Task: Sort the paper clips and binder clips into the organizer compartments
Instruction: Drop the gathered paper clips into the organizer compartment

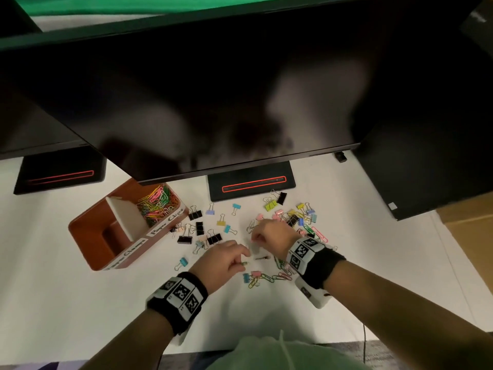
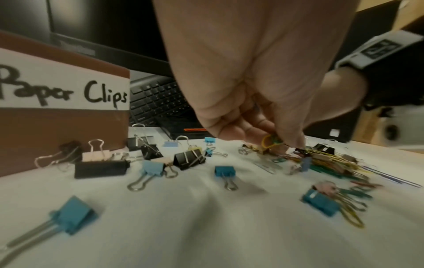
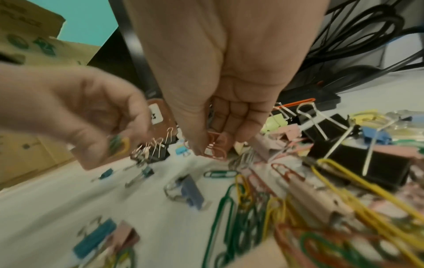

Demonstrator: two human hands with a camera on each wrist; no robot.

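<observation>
At nine o'clock, the brown organizer (image 1: pixel 88 233) holds paper clips (image 1: pixel 157 204) in its far compartment. Left hand (image 1: pixel 226 260) pinches green and yellow paper clips (image 2: pixel 271 142); right hand (image 1: pixel 272 236), at centre, pinches pink paper clips (image 3: pixel 214 146) above the littered surface (image 1: pixel 80 303).

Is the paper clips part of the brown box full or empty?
Partly full. The organizer has a heap of colored paper clips in the compartment labeled Paper Clips, with its white divider wall showing above them. The near compartment looks empty.

Organizer (image 2: pixel 62 127) cut off; blurred foreground clips (image 3: pixel 252 226)
</observation>
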